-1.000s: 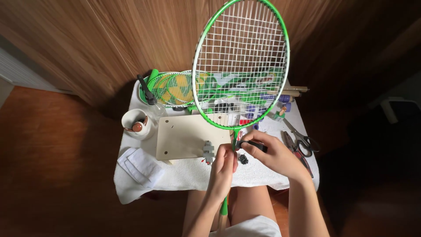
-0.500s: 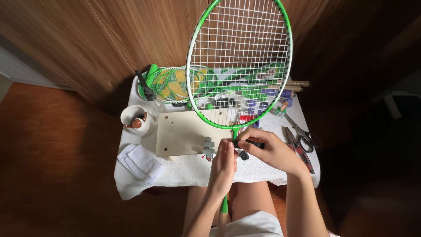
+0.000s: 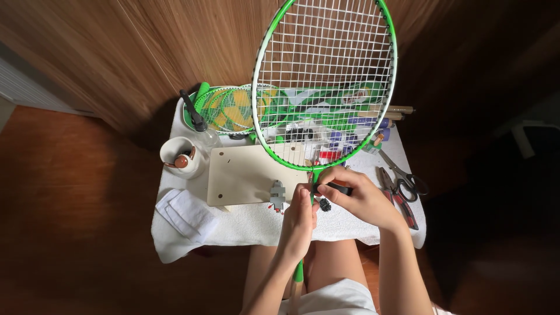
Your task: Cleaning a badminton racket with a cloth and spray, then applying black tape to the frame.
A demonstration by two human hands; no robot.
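Note:
I hold a green badminton racket (image 3: 326, 64) upright over a small table, its white strings facing me. My left hand (image 3: 298, 219) is closed around the shaft just below the throat. At the throat itself, my right hand (image 3: 359, 198) pinches a small black tool (image 3: 339, 188) against the bottom of the frame. A small black part (image 3: 325, 205) lies on the cloth just under my hands. The green shaft runs down between my knees.
A white cloth (image 3: 245, 224) covers the table. On it lie a beige board (image 3: 245, 175) with a grey clamp (image 3: 277, 195), a white cup (image 3: 181, 157), a folded cloth (image 3: 186, 213), more green rackets (image 3: 224, 111), scissors (image 3: 402, 178) and red-handled pliers (image 3: 402, 207). The floor all round is wood.
The racket head has shifted up a little in view, so its top is now cut off. Both hands stay at the throat.

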